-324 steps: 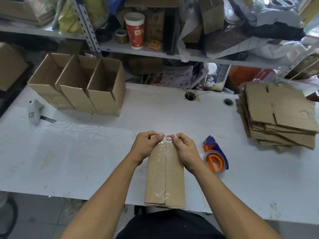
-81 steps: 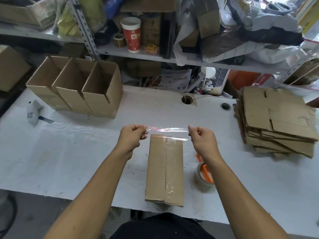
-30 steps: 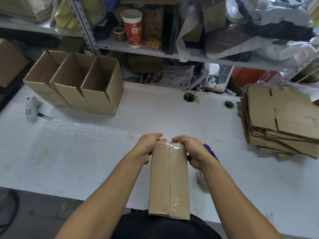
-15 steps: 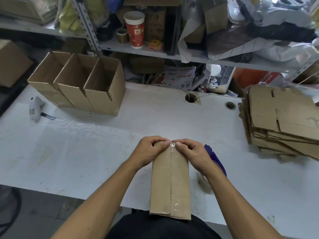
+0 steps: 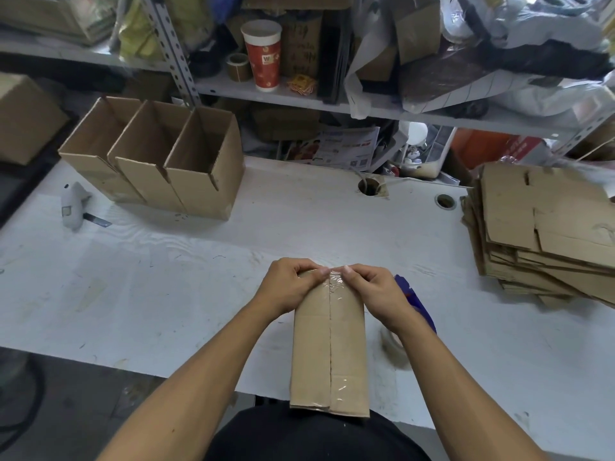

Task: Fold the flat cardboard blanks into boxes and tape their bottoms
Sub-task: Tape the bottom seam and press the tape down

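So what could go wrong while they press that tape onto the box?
The clear tape looks crinkled under both thumbs; the left hand and right hand may leave wrinkles that hold poorly. The box overhangs the near edge of the table and could tip off if pushed. The tape dispenser beside the right wrist might get knocked.

Packing/stockroom bench: flat cardboard blanks (image 5: pixel 545 227) stacked right, open boxes (image 5: pixel 159 164) far left, cluttered metal shelving (image 5: pixel 332 98) behind.
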